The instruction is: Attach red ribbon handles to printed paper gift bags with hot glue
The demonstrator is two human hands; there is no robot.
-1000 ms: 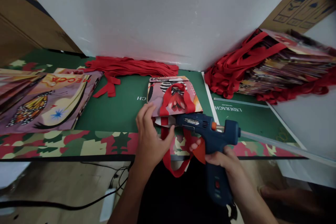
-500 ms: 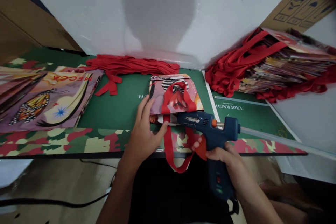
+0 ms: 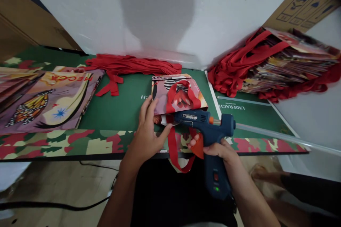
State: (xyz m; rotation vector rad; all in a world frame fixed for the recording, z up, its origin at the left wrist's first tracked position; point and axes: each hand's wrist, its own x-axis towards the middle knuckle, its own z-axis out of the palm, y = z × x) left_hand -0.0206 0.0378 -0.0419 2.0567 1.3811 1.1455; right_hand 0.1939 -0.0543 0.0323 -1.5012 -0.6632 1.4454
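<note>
The left hand (image 3: 146,136) has its thumb and fingers apart at the near left corner of the printed bag (image 3: 161,94), apparently steadying it against the glue gun (image 3: 217,131). The right hand (image 3: 226,154) is wrapped round the gun's grip, fingers at the orange trigger (image 3: 197,147), which lets the nose reach into the bag's near opening; the tip is hidden, so its contact is probably with the inside. The bag lies flat on the green table (image 3: 119,108), 1 red handle (image 3: 170,101) across its face, another (image 3: 173,145) hanging over the edge, outside the opening.
</note>
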